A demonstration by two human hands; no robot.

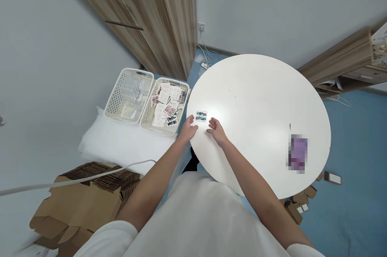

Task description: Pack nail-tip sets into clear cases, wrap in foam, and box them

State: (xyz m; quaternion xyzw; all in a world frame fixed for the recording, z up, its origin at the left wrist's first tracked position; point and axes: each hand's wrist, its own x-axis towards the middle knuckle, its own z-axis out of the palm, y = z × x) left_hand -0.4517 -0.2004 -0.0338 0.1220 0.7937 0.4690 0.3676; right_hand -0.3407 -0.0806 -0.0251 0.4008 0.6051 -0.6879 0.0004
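A small card of press-on nails (201,116), with green and dark designs in two rows, lies flat near the left edge of the white round table (256,99). At the card's lower left corner is my left hand (189,129), its thumb and fingers apart; whether a fingertip touches the card I cannot tell. My right hand (217,132) hovers just right of the card, fingers loosely curved and spread, with nothing in it.
Left of the table stands a white basket (163,128) filled with nail cards. Beside it another basket (110,105) holds clear plastic boxes. Folded cardboard boxes (87,200) are stacked at lower left. A blurred purple item (298,152) lies on the table's right side.
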